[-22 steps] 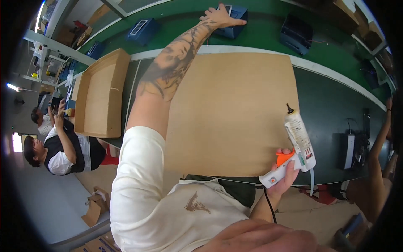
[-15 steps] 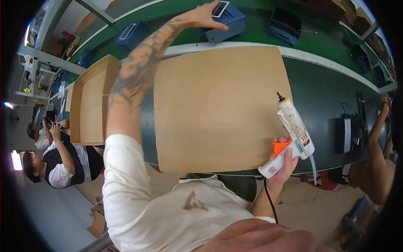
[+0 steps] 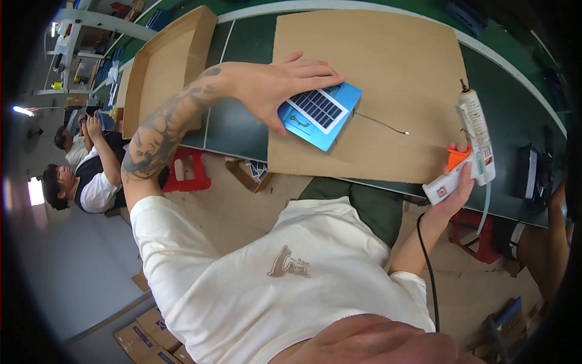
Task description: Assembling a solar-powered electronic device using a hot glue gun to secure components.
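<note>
My left hand [image 3: 273, 88] grips a blue box [image 3: 327, 138] from its left and far sides, fingers spread over its top. A small solar panel [image 3: 321, 109] lies on the box's top face. From the box's right side a thin dark wire [image 3: 382, 123] runs over the cardboard sheet [image 3: 388, 60] and ends in a small white plug [image 3: 407, 133]. Over the sheet's right edge, my right hand [image 3: 458, 182] is wrapped round the handle of a white hot glue gun [image 3: 479, 136] with an orange trigger [image 3: 458, 158]. The nozzle points away from me. A pale glue stick [image 3: 485, 209] sticks out of its back.
An open cardboard tray [image 3: 167, 67] stands left of the sheet. More blue boxes [image 3: 465, 17] sit on the green far strip. Below the table are a red stool [image 3: 187, 171] and a small carton [image 3: 248, 175]. A black cable [image 3: 429, 267] hangs from the glue gun. People work at both sides.
My left hand has brought the blue box with the solar panel from the far strip onto the cardboard sheet. The glue gun stays in my right hand. The whole view has shifted.
</note>
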Demonstrator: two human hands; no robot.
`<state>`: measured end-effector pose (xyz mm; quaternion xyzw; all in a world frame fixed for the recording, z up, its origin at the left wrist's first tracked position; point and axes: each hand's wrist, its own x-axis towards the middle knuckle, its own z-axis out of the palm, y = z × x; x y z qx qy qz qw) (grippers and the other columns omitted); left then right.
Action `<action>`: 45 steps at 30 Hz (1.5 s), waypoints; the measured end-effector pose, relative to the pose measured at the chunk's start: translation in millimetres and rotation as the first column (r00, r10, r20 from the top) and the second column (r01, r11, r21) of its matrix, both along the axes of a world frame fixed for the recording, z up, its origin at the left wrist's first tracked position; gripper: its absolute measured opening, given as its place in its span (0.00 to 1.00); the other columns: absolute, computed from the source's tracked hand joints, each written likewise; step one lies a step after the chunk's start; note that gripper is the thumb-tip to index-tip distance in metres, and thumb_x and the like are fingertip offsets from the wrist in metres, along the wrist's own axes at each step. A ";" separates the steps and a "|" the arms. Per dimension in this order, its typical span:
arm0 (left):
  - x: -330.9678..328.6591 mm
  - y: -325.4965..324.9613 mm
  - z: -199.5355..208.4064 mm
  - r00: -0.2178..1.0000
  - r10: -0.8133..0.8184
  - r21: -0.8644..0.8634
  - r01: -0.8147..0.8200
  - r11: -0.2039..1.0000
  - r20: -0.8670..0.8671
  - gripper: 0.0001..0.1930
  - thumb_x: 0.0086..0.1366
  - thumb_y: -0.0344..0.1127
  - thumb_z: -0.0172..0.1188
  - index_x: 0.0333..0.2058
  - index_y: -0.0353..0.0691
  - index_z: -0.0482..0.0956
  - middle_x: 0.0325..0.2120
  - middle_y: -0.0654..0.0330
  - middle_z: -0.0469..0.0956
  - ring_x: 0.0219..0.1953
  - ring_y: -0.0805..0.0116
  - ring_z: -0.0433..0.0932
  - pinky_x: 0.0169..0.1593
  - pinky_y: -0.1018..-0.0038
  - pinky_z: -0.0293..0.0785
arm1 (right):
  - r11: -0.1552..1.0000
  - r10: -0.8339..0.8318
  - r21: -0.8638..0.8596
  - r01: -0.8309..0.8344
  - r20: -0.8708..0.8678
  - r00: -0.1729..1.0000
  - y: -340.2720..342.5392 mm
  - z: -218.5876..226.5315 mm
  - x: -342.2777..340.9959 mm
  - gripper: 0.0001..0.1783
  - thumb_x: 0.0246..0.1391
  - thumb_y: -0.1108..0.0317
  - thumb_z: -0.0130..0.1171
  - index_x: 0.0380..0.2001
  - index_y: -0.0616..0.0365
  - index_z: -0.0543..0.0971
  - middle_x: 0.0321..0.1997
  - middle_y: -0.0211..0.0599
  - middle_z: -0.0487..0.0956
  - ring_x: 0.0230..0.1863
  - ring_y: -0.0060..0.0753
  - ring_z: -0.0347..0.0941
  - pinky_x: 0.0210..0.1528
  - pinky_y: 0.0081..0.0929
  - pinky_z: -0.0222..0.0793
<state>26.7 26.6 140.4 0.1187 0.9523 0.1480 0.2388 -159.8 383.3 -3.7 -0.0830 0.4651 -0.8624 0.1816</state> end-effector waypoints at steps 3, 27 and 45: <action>10.9 -7.6 -7.9 0.994 0.012 -0.017 -0.014 1.000 -0.105 0.63 0.45 0.41 0.77 0.74 0.49 0.43 0.73 0.47 0.46 0.76 0.45 0.40 0.74 0.43 0.35 | 1.000 0.022 -0.007 -0.022 -0.049 0.999 0.9 -1.0 -2.3 0.25 0.68 0.64 0.51 0.62 0.69 0.65 0.55 0.51 0.76 0.58 0.42 0.73 0.33 0.20 0.76; 48.1 72.9 -43.3 0.603 0.450 0.174 -0.460 0.871 -0.659 0.26 0.60 0.27 0.64 0.59 0.39 0.74 0.55 0.51 0.75 0.56 0.49 0.76 0.57 0.61 0.77 | 0.994 0.107 -0.036 -0.108 -0.026 0.994 12.1 -4.9 -6.0 0.28 0.69 0.68 0.48 0.67 0.69 0.59 0.62 0.53 0.71 0.66 0.47 0.67 0.39 0.23 0.76; 58.7 61.8 -98.7 0.121 0.584 0.461 -0.495 0.736 -0.803 0.19 0.57 0.25 0.70 0.49 0.36 0.82 0.46 0.54 0.84 0.47 0.58 0.84 0.52 0.68 0.80 | 0.917 0.377 -0.085 -0.391 -0.142 0.915 0.6 36.1 8.1 0.32 0.62 0.66 0.54 0.63 0.74 0.60 0.49 0.63 0.75 0.47 0.55 0.77 0.23 0.27 0.77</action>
